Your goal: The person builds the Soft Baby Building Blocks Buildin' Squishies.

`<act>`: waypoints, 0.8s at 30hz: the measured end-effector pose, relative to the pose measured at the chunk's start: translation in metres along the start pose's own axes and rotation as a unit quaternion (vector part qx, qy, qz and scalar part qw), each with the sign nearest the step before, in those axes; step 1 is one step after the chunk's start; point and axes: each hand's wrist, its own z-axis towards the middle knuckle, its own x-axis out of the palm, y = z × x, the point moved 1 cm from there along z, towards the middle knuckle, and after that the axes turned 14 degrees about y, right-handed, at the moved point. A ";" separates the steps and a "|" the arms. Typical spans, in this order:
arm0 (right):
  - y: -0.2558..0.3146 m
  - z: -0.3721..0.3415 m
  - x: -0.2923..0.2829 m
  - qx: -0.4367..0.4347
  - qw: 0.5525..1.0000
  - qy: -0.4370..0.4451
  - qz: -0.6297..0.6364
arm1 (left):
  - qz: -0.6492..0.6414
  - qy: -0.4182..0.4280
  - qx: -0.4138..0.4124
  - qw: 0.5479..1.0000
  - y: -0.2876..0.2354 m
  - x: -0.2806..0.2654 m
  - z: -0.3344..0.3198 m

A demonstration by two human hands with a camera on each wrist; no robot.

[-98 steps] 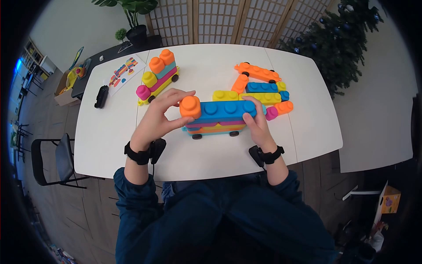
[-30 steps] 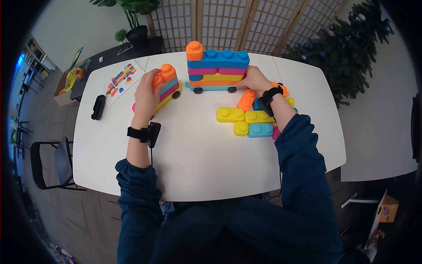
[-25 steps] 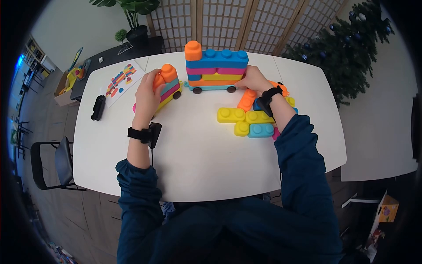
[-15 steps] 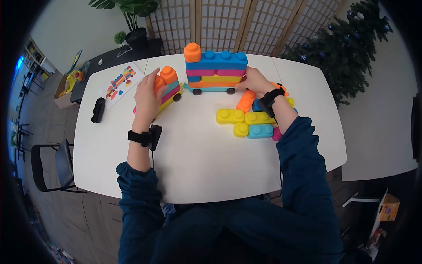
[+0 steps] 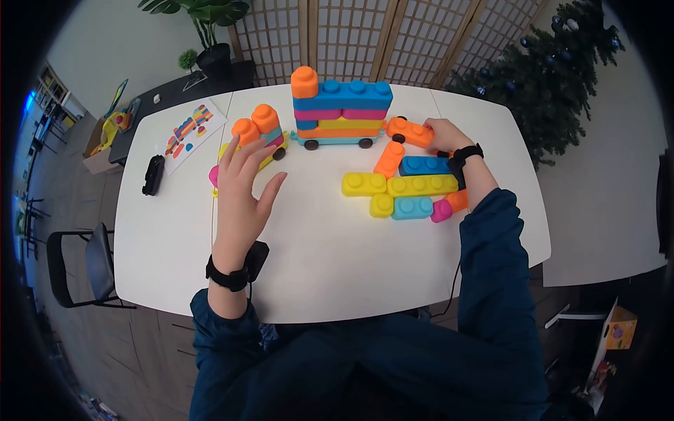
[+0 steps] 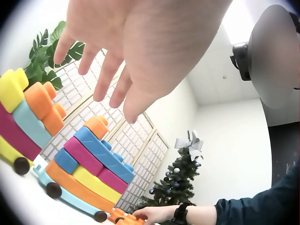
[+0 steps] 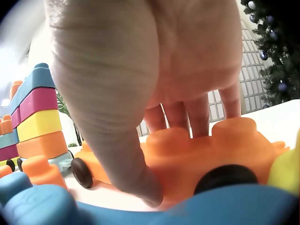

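My right hand [image 5: 449, 137] grips the orange wheeled base [image 5: 409, 132], thumb on its near side and fingers on the far side in the right wrist view, where the base [image 7: 173, 161] shows black wheels. Just left of it stands the tall stacked car [image 5: 342, 112], blue on top with an orange block at its left end. My left hand [image 5: 242, 200] hovers with spread fingers, holding nothing, before the smaller stacked car [image 5: 265, 119]. In the left wrist view the left hand [image 6: 136, 47] is above both cars, whose ends meet near the light blue hitch.
Loose blocks lie at the right: yellow [image 5: 421, 185], blue [image 5: 423, 165], light blue [image 5: 413, 208], pink, and orange. A printed picture sheet [image 5: 193, 133] and a black object [image 5: 153, 175] are on the left of the white table [image 5: 351, 274].
My right hand has left the tall car and taken hold of the orange wheeled base, which now sits nearer that car. My left hand has come off the smaller car and spread its fingers.
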 end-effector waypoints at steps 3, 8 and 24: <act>-0.002 -0.011 -0.013 -0.003 0.999 -0.044 -0.016 | 0.004 0.011 -0.008 1.000 -0.001 -0.003 -0.011; 0.007 -0.070 -0.039 -0.049 0.981 -0.190 -0.013 | -0.015 0.021 -0.021 0.999 -0.002 -0.011 -0.029; 0.171 -0.163 0.107 -0.306 0.951 -0.039 -0.008 | -0.076 0.222 -0.024 0.972 -0.019 0.036 -0.071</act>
